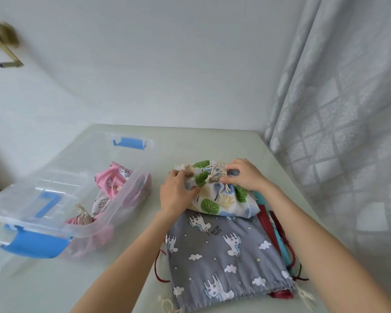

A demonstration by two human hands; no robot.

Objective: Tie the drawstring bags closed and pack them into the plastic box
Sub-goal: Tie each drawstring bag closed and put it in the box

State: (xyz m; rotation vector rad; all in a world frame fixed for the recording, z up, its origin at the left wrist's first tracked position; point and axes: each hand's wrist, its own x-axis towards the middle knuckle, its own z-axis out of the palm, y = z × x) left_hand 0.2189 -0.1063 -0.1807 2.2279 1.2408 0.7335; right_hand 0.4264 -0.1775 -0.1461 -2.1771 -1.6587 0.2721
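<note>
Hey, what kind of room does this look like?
Probably a room in a home: a pale tabletop set against a plain white wall, with a grey checked fabric curtain hanging at the right, likely over a window.

A: What lies under the grey unicorn-print drawstring bag (224, 251)?
B: More bags, only red and teal edges (278, 236) showing; how many, I cannot tell.
A: And the gold-coloured object on the wall (2, 41)?
B: Blurred and cut by the left edge.
A: The pink fabric bags in the clear plastic box (113, 184)?
B: Partly veiled by the box wall; their count is unclear.
</note>
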